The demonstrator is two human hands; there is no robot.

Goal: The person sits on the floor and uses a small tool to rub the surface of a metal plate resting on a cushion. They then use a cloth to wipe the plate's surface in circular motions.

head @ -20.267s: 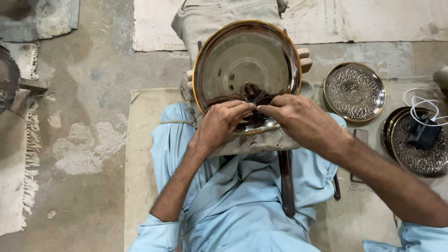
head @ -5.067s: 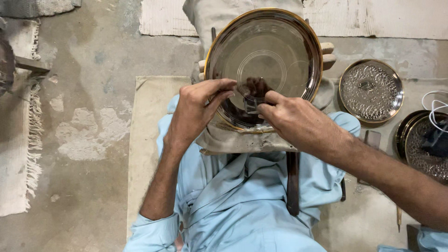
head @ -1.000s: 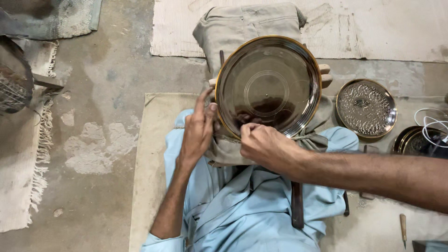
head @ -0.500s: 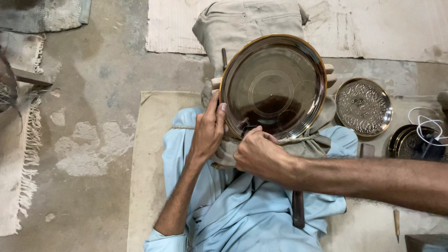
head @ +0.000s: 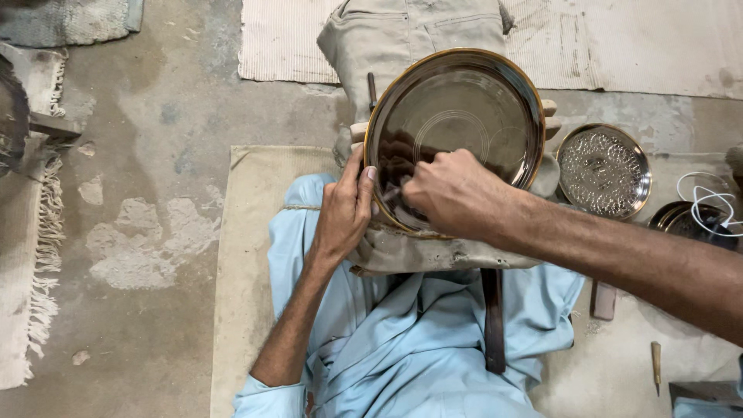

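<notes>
Now | round metal tray (head: pixel 464 116) rests on a cloth-covered block (head: pixel 433 251) over the lap | left hand (head: pixel 344 209) at its 8 o'clock, fingers pressed together on the rim | right hand (head: pixel 457 193) at 6 o'clock, curled, pinching a small tool (head: pixel 389 193) (mostly hidden) against the tray's face.

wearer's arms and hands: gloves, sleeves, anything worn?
Both the left hand and right hand are bare: no gloves, rings or watch visible. Forearms uncovered; a rolled-up light blue cloth sleeve sits at the left elbow. The right arm's sleeve is out of frame.
</notes>
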